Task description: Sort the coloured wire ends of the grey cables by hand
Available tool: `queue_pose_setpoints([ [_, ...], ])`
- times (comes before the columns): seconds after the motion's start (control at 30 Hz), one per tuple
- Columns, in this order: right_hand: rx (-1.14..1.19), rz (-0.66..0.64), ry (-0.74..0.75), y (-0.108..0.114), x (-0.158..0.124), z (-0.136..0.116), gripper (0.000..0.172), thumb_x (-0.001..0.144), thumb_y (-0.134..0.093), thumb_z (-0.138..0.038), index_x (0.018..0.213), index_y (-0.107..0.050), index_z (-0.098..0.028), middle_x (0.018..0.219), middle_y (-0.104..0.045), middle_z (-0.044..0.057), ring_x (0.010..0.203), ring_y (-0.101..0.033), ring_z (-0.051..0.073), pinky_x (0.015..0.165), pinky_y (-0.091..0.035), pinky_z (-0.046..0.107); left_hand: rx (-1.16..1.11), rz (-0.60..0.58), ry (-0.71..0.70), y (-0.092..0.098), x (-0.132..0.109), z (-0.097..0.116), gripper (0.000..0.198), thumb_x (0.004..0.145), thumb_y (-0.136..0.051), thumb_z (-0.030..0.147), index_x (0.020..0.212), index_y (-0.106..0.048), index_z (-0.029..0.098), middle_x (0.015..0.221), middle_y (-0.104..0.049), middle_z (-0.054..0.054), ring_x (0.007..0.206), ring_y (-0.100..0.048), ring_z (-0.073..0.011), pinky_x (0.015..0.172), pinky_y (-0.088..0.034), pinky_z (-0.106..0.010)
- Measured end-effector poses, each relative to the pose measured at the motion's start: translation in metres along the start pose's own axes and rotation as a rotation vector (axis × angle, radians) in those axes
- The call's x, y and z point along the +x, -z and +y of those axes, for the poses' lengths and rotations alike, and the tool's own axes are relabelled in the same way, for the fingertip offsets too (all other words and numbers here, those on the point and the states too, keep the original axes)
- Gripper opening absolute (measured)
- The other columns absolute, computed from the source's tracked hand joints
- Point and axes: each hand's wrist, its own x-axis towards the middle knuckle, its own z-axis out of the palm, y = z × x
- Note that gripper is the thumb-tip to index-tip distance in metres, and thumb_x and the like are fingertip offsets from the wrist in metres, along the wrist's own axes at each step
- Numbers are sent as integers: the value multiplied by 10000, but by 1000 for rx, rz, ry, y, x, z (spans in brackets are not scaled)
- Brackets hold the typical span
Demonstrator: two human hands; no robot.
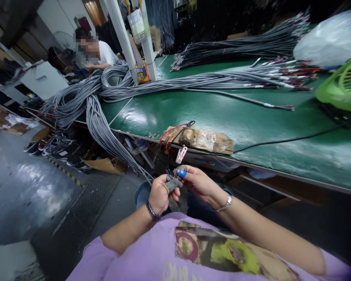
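My left hand (161, 194) is closed round the end of a grey cable (139, 168), with a grey cover on one of its fingers. Thin coloured wires (176, 174) fan out from that end. Pinched on these wires is my right hand (197, 180), which has grey and blue covers on its fingertips. Both hands are close together in front of my body, just off the table's front edge. Directly beyond them, a pink clip (181, 154) hangs by a wooden block (219, 141) with red and black leads. Which wire the right fingers grip is too small to tell.
Grey cable bundles (163, 86) lie across the green table (152, 117). Behind them rests a dark cable bundle (222, 50). At right are a green fan (343, 84) and a plastic bag (330, 37). A white post (121, 35) rises from the table. A co-worker (103, 52) sits at far left.
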Motion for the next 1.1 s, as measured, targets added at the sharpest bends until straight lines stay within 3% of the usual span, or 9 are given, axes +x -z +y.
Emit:
queue_pose_setpoints([
  [0.2,-49,48,8,3,-4,2,377,600,-774,-480,652,-571,-166,598,-527,-28,537,-422,87,562,-351,259,11,63,-68,0,0,0,297,674,-687,405,619,-544,151,474,-573,17,331,-459,-60,340,-287,-174],
  [0.37,-257,63,153,7,-14,4,352,650,-735,-498,688,-609,-171,611,-541,-20,581,-435,106,588,-363,268,59,92,-105,1,-2,0,309,708,-668,421,626,-536,155,494,-582,15,346,-468,-58,353,-276,-174],
  [0.47,-308,57,163,8,-16,2,350,655,-725,-504,684,-609,-175,614,-543,-14,590,-446,114,594,-378,271,82,92,-114,1,-2,0,308,716,-662,423,627,-539,155,493,-581,15,347,-472,-61,357,-273,-177],
  [0.67,-308,55,100,3,-9,-7,367,682,-684,-528,736,-620,-171,697,-583,8,611,-479,116,585,-389,263,105,83,-94,0,-2,-2,307,706,-664,413,607,-520,160,482,-577,18,340,-468,-60,356,-276,-177],
  [0.93,-309,31,96,-1,-4,-6,337,594,-771,-448,674,-608,-164,617,-559,-21,571,-426,100,561,-329,254,112,69,-97,3,1,-7,265,712,-659,369,622,-522,160,487,-584,19,348,-479,-61,357,-290,-167],
  [1.1,-220,93,118,-2,-6,0,317,597,-776,-427,668,-619,-161,614,-563,-19,581,-447,100,574,-348,255,73,103,-98,2,3,-9,258,726,-651,366,637,-524,159,492,-589,18,345,-482,-61,350,-278,-164],
])
